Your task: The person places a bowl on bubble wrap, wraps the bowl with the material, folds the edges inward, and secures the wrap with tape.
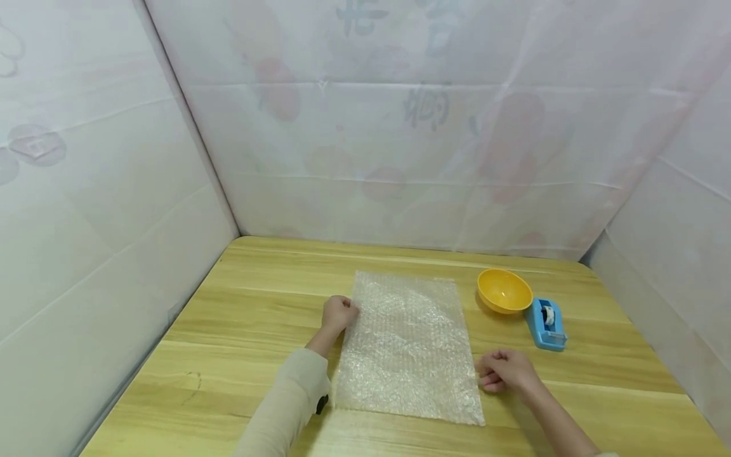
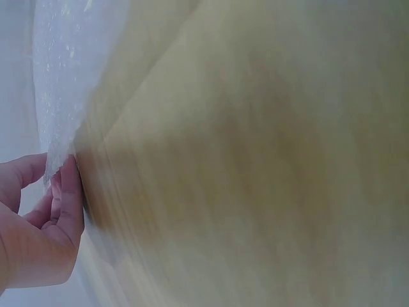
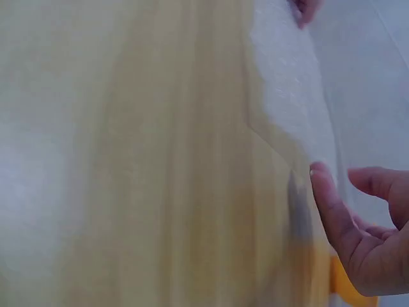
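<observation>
A sheet of clear bubble wrap (image 1: 408, 349) lies flat on the wooden table, its long sides running away from me. My left hand (image 1: 339, 313) pinches its left edge between thumb and fingers; the left wrist view shows that edge of the bubble wrap (image 2: 70, 83) lifted a little between the fingertips. Beside the right edge is my right hand (image 1: 507, 370), low over the table. In the right wrist view, the right hand (image 3: 364, 230) has its thumb and forefinger apart with nothing between them, close to the sheet's edge.
A yellow bowl (image 1: 505, 291) stands at the right of the table, with a blue tape dispenser (image 1: 547, 325) against its near right side. Pale printed curtains (image 1: 400, 158) enclose the table at the back and both sides. Bare wood (image 1: 257, 304) lies left of the sheet.
</observation>
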A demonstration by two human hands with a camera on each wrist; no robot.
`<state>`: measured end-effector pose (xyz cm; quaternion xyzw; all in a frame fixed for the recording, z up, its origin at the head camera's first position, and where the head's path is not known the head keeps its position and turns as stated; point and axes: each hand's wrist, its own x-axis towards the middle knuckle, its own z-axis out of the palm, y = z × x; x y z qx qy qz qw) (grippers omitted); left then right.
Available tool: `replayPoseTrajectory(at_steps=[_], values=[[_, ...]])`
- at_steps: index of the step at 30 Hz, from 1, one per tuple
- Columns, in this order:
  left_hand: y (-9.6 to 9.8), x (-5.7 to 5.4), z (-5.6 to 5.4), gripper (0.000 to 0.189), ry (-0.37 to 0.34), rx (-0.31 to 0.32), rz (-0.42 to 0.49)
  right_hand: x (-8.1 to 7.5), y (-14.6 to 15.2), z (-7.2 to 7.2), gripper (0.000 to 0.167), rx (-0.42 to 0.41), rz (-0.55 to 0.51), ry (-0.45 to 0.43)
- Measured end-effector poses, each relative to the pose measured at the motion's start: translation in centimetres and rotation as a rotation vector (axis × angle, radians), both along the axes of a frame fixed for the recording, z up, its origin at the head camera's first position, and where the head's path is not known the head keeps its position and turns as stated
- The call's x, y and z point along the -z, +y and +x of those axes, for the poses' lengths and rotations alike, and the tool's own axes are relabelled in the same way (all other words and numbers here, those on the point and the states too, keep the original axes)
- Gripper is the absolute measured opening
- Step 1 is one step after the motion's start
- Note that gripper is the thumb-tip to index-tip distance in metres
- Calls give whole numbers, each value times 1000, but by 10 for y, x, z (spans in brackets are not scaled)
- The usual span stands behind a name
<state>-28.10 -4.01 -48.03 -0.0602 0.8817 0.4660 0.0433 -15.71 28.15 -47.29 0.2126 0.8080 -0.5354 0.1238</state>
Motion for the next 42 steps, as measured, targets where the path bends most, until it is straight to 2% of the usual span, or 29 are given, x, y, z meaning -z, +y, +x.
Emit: replayPoseTrajectory(at_steps=[4,7,9,12,17,24,26,36,42], values=[[-2,3,0,20,4,8,10,-7,14,-8,51,80,-5,89],[-3,7,-1,22,37,27,33,-10,18,-15,70,172,23,152],[-4,9,-2,22,60,43,52,-12,19,-21,78,235,3,175],[-4,11,-2,22,76,56,77,-13,21,-31,81,368,-138,170],[-4,13,-1,21,84,50,100,-15,26,-47,76,549,-391,156],[-4,11,-2,23,82,41,126,-15,34,-67,68,652,-626,162],[-5,10,-3,24,85,39,130,-15,35,-70,66,678,-665,150],[-5,7,-3,26,74,28,143,-18,38,-77,61,775,-783,130],[-4,9,-2,24,66,40,145,-17,45,-71,63,769,-800,137]])
